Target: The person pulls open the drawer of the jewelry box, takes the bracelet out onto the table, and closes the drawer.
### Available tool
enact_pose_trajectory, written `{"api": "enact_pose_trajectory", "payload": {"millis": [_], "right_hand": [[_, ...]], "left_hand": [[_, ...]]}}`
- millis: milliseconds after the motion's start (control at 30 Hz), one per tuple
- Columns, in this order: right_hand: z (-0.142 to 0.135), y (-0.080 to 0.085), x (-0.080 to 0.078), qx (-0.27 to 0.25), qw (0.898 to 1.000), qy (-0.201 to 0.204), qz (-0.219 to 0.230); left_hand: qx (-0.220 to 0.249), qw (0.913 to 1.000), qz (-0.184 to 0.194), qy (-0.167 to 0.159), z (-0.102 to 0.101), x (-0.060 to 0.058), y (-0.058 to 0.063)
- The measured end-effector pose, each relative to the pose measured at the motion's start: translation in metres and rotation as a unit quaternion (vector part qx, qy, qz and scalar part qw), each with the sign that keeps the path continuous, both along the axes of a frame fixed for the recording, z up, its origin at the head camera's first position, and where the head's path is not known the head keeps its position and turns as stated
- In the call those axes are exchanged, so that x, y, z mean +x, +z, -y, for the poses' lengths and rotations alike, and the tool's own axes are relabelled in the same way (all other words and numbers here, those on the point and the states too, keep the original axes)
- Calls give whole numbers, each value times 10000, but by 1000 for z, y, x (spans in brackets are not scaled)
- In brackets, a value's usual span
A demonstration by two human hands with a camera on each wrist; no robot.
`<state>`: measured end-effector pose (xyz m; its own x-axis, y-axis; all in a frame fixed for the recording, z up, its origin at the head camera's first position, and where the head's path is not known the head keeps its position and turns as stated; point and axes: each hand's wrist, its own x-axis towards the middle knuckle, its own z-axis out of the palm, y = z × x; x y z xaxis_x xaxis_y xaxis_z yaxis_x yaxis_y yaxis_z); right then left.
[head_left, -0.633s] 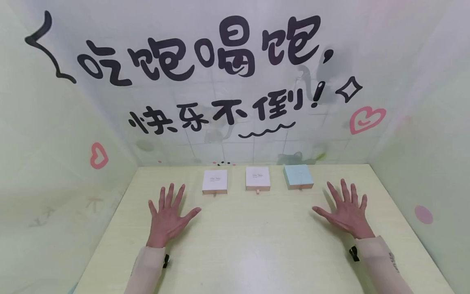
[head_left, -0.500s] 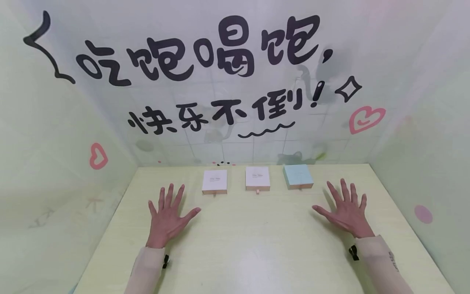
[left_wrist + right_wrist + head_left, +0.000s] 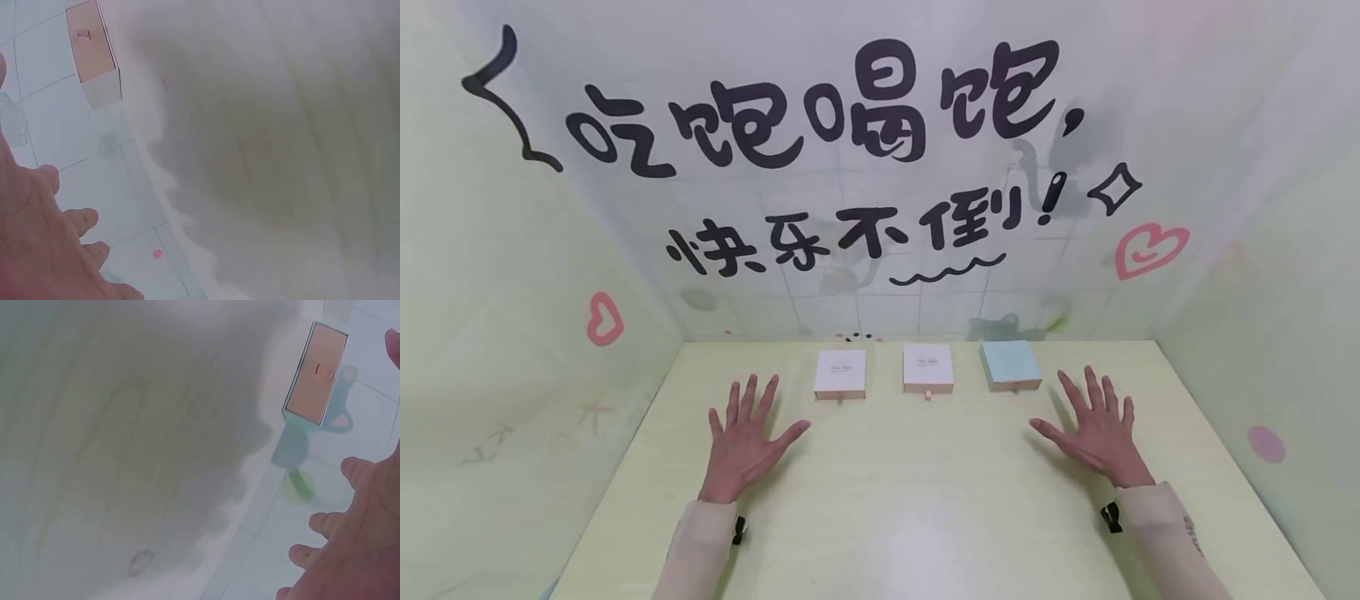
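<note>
Step looks like a ready pose, nothing taken up. To do it well, both hands should stay clear of the boxes; any reach is best made from the near side, where each box shows a tab, with a light pinch, as the boxes look light and could slide. Left box, middle box and blue box lie flat in a row, apart, far on the bench. Left hand: fingers and thumb spread, above bench, nearest left box, empty. Right hand: same, nearest blue box, touching none.
</note>
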<state>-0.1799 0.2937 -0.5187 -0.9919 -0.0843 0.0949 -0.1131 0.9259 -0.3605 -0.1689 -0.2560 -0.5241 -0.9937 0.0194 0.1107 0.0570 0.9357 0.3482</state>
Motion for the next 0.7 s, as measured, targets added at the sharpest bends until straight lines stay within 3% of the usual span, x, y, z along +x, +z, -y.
{"api": "enact_pose_trajectory", "payload": {"millis": [700], "right_hand": [[70,2,-11,-698,9956,556,-283]], "left_hand": [[603,9979,188,-122,-7,-20,3]]}}
